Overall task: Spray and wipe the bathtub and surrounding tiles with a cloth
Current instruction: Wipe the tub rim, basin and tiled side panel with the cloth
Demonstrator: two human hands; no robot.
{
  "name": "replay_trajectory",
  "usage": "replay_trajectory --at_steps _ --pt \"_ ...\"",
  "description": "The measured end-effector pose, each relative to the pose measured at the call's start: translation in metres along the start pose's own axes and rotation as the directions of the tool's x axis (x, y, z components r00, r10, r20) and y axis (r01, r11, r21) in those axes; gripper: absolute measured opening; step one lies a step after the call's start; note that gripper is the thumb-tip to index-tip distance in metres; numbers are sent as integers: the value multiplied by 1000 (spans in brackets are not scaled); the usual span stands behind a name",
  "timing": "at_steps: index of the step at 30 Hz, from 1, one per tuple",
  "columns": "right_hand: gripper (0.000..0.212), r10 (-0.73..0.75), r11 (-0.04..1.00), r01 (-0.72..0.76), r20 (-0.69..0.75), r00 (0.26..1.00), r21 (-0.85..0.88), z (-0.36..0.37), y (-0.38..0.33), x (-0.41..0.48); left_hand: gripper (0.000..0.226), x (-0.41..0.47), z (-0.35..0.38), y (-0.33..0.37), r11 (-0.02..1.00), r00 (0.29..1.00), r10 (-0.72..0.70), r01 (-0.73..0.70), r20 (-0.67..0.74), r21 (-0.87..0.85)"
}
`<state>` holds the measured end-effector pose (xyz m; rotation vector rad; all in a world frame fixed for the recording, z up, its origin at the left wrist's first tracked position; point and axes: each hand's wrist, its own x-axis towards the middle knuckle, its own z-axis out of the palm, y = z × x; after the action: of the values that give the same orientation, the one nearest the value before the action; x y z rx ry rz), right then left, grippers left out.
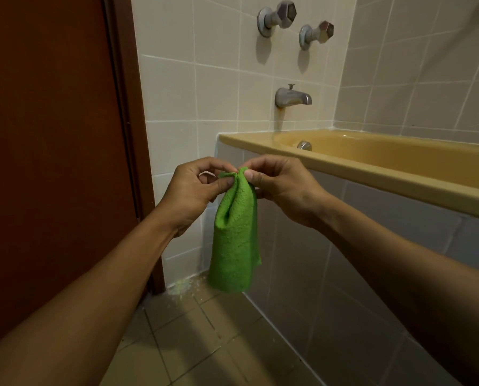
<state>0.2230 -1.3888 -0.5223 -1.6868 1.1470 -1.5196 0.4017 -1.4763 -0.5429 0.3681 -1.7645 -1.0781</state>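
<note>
A green cloth [235,238] hangs folded in front of me, its top edge pinched between both hands. My left hand [196,190] pinches the top from the left, and my right hand [280,185] pinches it from the right. Both hands are held in the air in front of the tiled side panel [358,260] of a yellow bathtub [372,168]. The tub runs from the middle to the right edge of the view. Cream wall tiles [193,87] rise behind the tub's left end. No spray bottle is in view.
A metal spout [292,96] and two metal tap handles [277,16] [316,33] stick out of the wall above the tub's end. An overflow cap [304,145] sits inside the tub. A brown door [49,149] fills the left. Pale crumbs [185,285] lie in the floor corner.
</note>
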Motion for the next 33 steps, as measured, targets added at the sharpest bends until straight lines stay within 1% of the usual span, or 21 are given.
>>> replay_trajectory --at_steps 5,7,9,11,12,13,15,17,20,22,24,25,26,28,29,30,32,33 --pt "24 44 998 -46 27 999 50 2 4 -1 27 2 -1 -4 996 997 27 -21 -76 84" --pt "20 63 997 -64 34 997 52 1 6 -1 29 4 -2 -4 992 994 31 -18 -105 126" --pt "14 56 998 -56 23 998 -2 -1 7 0 23 4 0 0 988 994 42 -26 -104 149" --pt "8 38 996 -41 -39 999 -74 -4 6 1 11 3 3 4 990 997 8 2 -75 141" --pt "8 31 994 -40 -96 995 -98 -6 5 3 4 3 4 5 992 998 -36 41 -46 119" --pt "8 26 993 -43 -155 988 -108 -7 4 4 9 2 5 5 992 996 -92 92 -8 82" --pt "7 15 994 -42 -251 968 -103 -13 2 6 31 0 6 2 981 976 -195 193 100 29" --pt "4 11 996 -37 -306 952 -78 -20 -1 7 46 -5 8 -3 968 954 -249 242 169 61" --pt "7 19 1000 -27 -353 935 -16 -31 -6 8 49 -15 19 -13 949 914 -308 315 265 18" --pt "16 21 1000 -23 -378 925 1 -37 -7 9 49 -19 28 -19 928 906 -324 361 273 -96" --pt "23 29 998 -47 -385 922 -38 -40 -6 10 46 -19 34 -21 895 918 -335 380 211 -232" --pt "25 46 994 -78 -381 924 -71 -41 -6 9 42 -17 35 -22 890 927 -336 370 163 -268" --pt "25 74 986 -123 -368 927 -110 -42 -7 8 35 -15 35 -22 899 938 -325 345 117 -269" --pt "21 144 955 -213 -306 941 -205 -48 -6 7 19 -10 32 -20 940 955 -289 296 62 -173" --pt "21 168 932 -241 -269 949 -271 -52 -5 5 15 -8 30 -19 957 961 -269 275 67 -97" --pt "26 176 906 -249 -229 957 -343 -55 -4 3 13 -7 27 -16 967 964 -252 255 89 -25" --pt "44 200 860 -224 -101 975 -459 -57 -3 -3 13 -5 23 -12 971 960 -233 221 156 90" --pt "50 218 853 -200 -18 976 -483 -55 -4 -6 13 -3 21 -10 970 956 -227 204 185 134"
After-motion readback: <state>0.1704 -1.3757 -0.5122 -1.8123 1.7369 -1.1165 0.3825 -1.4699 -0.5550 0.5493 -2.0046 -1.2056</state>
